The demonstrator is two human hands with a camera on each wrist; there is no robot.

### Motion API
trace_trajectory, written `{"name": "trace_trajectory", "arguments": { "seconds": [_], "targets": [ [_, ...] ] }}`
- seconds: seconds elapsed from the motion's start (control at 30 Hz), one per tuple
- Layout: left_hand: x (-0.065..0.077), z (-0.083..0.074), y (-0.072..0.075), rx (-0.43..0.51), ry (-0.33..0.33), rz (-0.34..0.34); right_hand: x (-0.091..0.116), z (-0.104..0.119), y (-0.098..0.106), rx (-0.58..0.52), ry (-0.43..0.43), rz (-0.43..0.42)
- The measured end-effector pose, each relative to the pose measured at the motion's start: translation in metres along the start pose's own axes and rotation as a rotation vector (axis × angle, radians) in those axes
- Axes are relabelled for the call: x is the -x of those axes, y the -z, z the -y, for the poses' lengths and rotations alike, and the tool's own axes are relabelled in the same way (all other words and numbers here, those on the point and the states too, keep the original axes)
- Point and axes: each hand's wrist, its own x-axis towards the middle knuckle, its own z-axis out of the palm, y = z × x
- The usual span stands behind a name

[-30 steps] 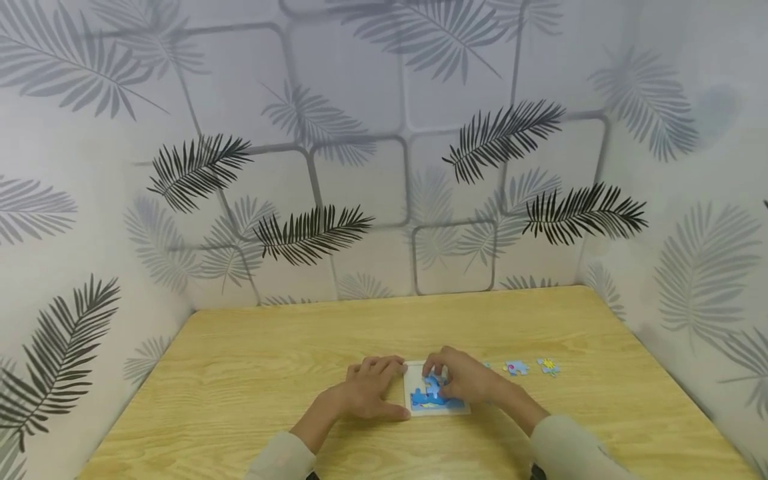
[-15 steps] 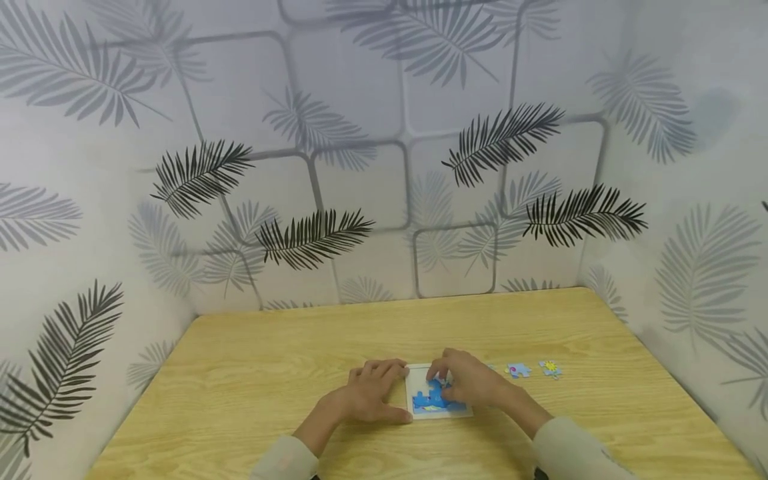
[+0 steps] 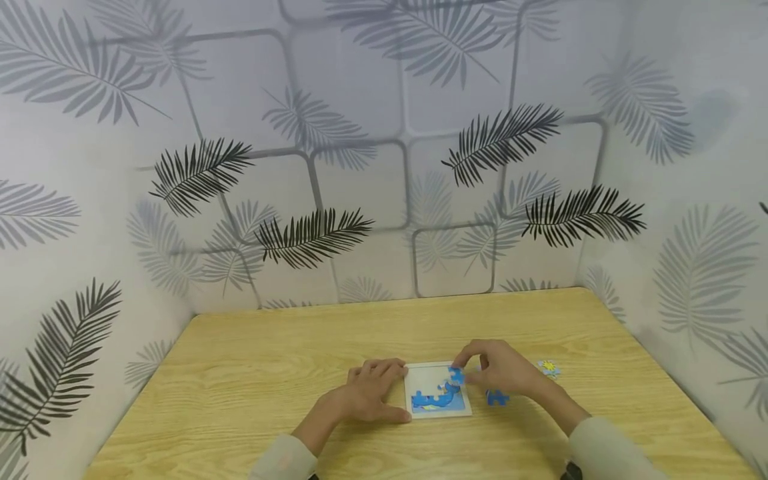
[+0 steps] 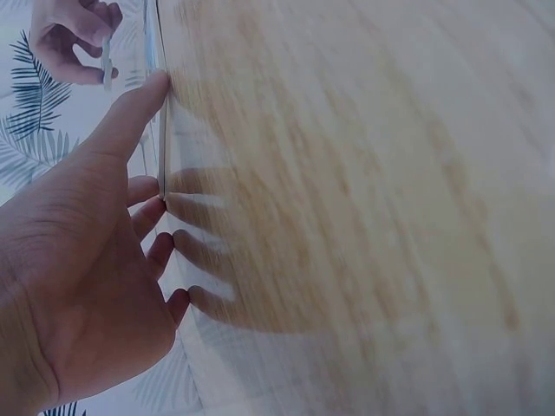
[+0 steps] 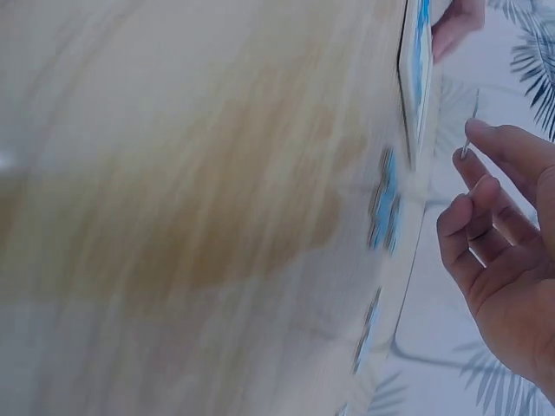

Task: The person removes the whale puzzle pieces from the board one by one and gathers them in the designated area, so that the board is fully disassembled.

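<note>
On the wooden table [image 3: 270, 360]: I see the white puzzle tray [image 3: 427, 378] lying flat in front of the person, blue fitted pieces [image 3: 441, 401] along its lower part and bare board above them.
Left hand [image 3: 373, 393]: fingers spread, no grip; fingertips and thumb touch the tray's left edge, just as half a second ago.
Right hand [image 3: 504, 365]: thumb and forefinger pinch a blue piece [image 3: 457, 375], the other fingers loosely bent. Earlier I had it low over the fitted pieces; now it has moved right and away from me.
Held piece: raised clear of the tray, near its upper right corner in the head view.
Dark blue piece [image 3: 497, 398]: loose just right of the tray, now visible where the arm covered it.
Sun piece [image 3: 549, 367]: farther right, unmoved.
Swirl piece: visible earlier, its spot now behind the right hand.
</note>
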Motion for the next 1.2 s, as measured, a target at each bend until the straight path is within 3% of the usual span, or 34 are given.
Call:
{"name": "trace_trajectory", "arguments": {
  "seconds": [0.2, 0.47, 0.77, 1.2],
  "targets": [
    [-0.002, 0.004, -0.002, -0.005, -0.013, -0.01, 0.016, -0.01, 0.017, 0.028, -0.028, -0.027],
    [-0.001, 0.003, -0.001, -0.004, -0.011, -0.003, 0.038, -0.024, 0.034, 0.031, 0.008, -0.05],
    [-0.001, 0.003, -0.002, 0.0, -0.017, 0.001, 0.064, -0.044, 0.049, 0.052, -0.036, -0.065],
    [0.0, 0.002, 0.001, 0.004, -0.032, 0.0, 0.079, -0.051, 0.055, 0.073, -0.071, 0.006]
  ]
}}
